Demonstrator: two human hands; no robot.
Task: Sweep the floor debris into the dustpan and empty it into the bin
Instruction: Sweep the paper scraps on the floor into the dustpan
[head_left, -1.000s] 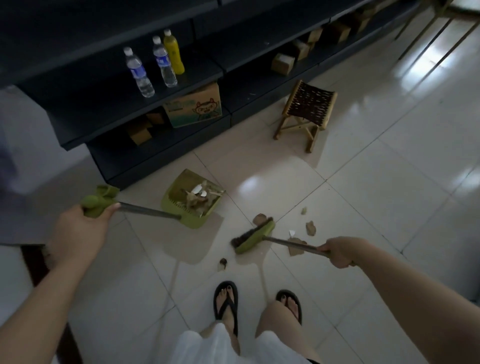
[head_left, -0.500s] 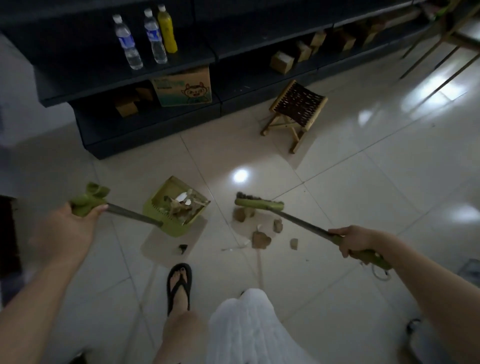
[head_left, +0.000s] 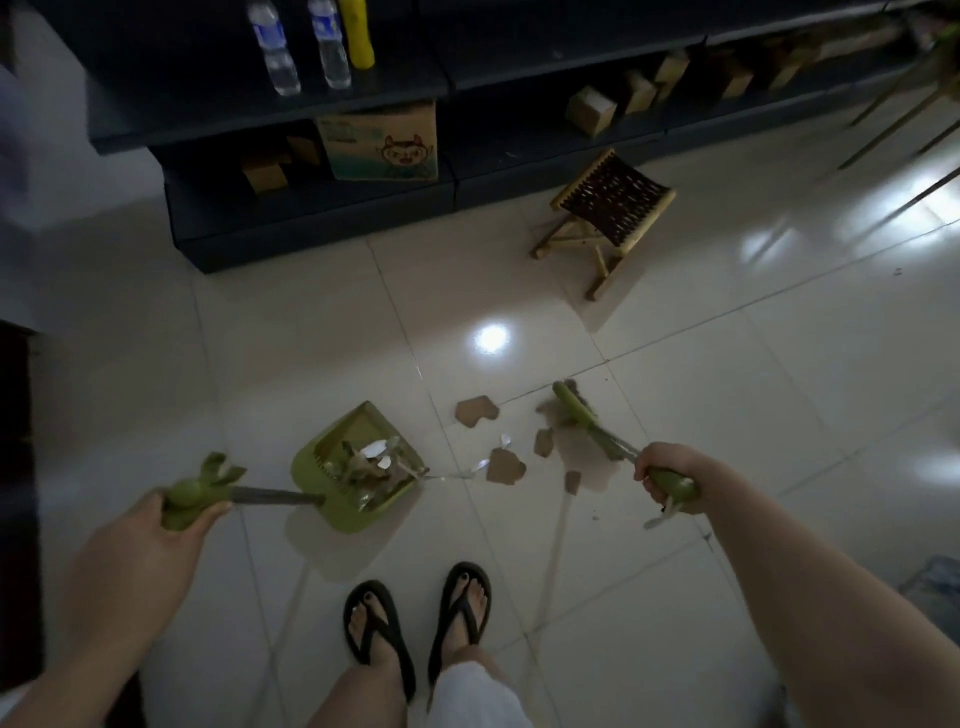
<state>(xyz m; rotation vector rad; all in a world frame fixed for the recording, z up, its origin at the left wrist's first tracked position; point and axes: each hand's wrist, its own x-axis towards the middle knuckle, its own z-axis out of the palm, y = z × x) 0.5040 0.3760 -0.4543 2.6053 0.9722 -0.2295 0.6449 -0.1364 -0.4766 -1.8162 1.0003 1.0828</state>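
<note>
- Left hand (head_left: 150, 530): fingers curled round green handle, holding dustpan (head_left: 340, 512) low at floor (head_left: 675, 338). Mouth faces scraps so sweep lands inside. Cannot tell if lip touches tile.
- Pan holds paper and cardboard bits.
- Right hand (head_left: 670, 467): gripping broom handle near its end. Broom (head_left: 574, 413) head blurred, set on far side of cardboard scraps (head_left: 505, 466), likely to drag them toward pan.
- Scraps on floor between broom and pan, near its lip.
- Bin not in view.
</note>
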